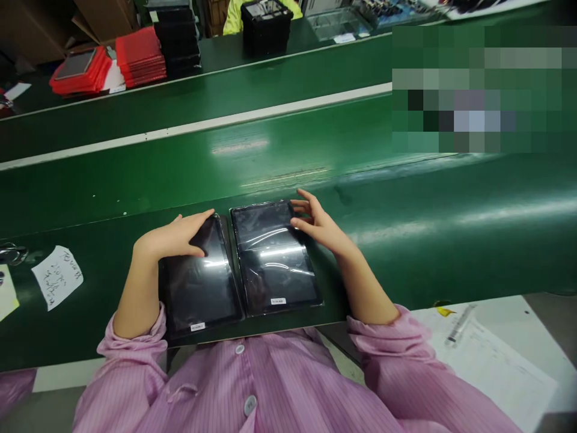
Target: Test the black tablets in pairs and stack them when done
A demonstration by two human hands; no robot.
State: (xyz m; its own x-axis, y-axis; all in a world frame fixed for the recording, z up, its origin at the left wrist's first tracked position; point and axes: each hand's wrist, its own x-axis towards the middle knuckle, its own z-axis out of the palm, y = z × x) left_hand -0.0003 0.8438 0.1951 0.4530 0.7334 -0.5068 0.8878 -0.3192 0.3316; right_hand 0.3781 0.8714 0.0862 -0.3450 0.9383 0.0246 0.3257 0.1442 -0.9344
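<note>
Two black tablet-like panels with glossy screens lie side by side on the green bench, each with a small white label near its lower edge. Over the upper part of the left tablet (202,297) rests my left hand (174,239), fingers stretched towards its top edge and thumb apart. At the upper right corner of the right tablet (270,270) is my right hand (319,225), fingers spread, with the thumb and some fingertips touching its edge. Both tablets lie nearly flat, their neighbouring long edges close together. Part of the left tablet is hidden under my hand.
Handwritten paper (58,276) lies on the left. Beyond a pale rail (270,111) stand red stacks (140,57), black stacked trays (178,39) and a black bin (265,27). Printed sheets (491,367) lie on a white surface at lower right. The upper right is pixelated.
</note>
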